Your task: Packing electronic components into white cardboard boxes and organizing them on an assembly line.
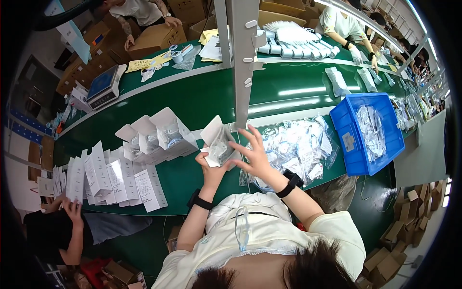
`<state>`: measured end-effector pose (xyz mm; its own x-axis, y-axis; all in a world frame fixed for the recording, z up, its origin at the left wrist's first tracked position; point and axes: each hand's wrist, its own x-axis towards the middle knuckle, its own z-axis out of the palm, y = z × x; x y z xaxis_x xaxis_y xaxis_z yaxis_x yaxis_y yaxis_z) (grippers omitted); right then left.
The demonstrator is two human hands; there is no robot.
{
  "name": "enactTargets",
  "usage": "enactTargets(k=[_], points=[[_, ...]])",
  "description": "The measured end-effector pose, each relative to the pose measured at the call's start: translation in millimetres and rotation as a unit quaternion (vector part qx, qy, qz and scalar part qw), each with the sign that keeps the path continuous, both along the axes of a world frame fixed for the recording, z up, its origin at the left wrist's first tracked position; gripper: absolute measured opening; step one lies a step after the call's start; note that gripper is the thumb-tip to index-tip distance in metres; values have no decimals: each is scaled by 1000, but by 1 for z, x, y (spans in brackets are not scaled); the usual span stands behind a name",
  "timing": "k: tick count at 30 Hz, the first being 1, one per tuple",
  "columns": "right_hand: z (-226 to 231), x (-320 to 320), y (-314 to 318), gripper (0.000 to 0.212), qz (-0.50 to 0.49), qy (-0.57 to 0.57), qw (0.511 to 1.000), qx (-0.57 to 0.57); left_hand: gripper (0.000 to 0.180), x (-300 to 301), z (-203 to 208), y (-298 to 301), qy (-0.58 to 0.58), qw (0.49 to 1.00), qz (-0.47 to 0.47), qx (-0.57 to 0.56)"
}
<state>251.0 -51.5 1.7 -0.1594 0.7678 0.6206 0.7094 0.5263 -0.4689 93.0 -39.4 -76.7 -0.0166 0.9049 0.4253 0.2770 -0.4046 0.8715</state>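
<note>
A: What is placed around the hands, and what stands in the way?

B: A grey metal post (pixel 241 62) is fixed just beyond the held carton (pixel 210 131), and part of the green surface (pixel 197 94) behind is hidden by it. On the right, a heap of clear bags (pixel 293 149) is spread over the green tabletop (pixel 185 185), and beside it a blue bin (pixel 355 153) is set at a tilt.

A: And on the left?

B: White printed cartons (pixel 122 180) are lined up there, some leaned on one another; at the far end a co-worker's hand (pixel 73 212) is laid on them. A scale (pixel 103 86) is placed farther back.

A: What is held in the containers?

B: More clear bags are piled in the blue bin. Three open cartons (pixel 188 143) are stood side by side with flaps raised, and bagged contents are seen in them. In the held carton a clear-wrapped item (pixel 221 148) is seen, its kind not discernible.

A: And the fingers?

B: The held carton is gripped by the left hand (pixel 213 169), between the open cartons and the heap. The right hand's (pixel 255 156) fingers are spread at its right side; whether the rim is touched cannot be told.
</note>
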Motion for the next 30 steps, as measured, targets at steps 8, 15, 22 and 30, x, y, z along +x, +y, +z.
enactTargets(k=[8, 15, 22, 30], points=[[-68, 106, -17, 29, -223, -130, 872, -416, 76, -29, 12, -10, 51, 992, -104, -55], [-55, 100, -16, 29, -119, 250, 926, -257, 52, -29, 76, -4, 157, 983, -100, -12], [51, 34, -8, 19, -2, 386, 902, -194, 17, -29, 83, 7, 187, 978, -53, -81], [45, 0, 22, 27, 352, 24, 926, -132, 13, -27, 86, 18, 113, 982, -35, -148]])
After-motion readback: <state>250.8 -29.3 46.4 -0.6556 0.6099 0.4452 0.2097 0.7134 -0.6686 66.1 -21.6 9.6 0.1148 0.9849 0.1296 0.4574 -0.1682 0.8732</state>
